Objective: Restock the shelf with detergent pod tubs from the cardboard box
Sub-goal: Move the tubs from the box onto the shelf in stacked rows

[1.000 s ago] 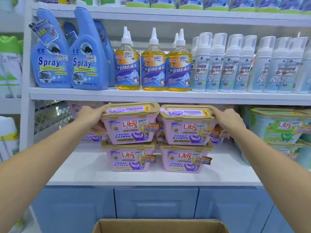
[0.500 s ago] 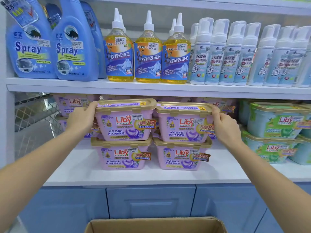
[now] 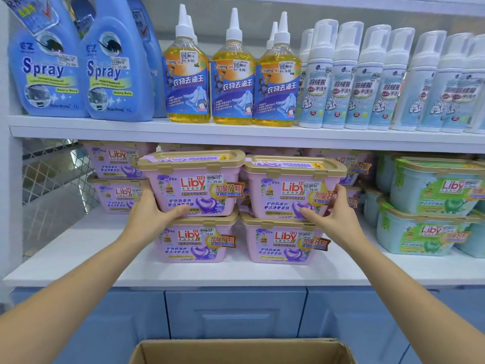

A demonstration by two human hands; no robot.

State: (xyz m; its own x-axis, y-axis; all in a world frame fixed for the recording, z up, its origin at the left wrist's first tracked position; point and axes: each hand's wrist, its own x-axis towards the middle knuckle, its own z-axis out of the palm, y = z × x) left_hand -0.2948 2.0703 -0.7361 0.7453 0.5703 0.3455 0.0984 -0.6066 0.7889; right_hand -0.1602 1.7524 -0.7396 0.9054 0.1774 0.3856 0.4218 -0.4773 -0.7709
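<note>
Sitting on lower tubs (image 3: 194, 243) at the shelf (image 3: 78, 253) front, the left tub (image 3: 194, 185) is grasped by the left grip (image 3: 149, 219), the right tub (image 3: 288, 187) by the right grip (image 3: 333, 216). Long sides are turned outward, each tub inward of its grip.

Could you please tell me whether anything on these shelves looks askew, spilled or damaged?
Nothing looks spilled or damaged. The tag on the leftmost spray bottle hangs crooked, and the left front stack and right front stack of purple Liby tubs stand forward of the purple tubs behind.
</note>
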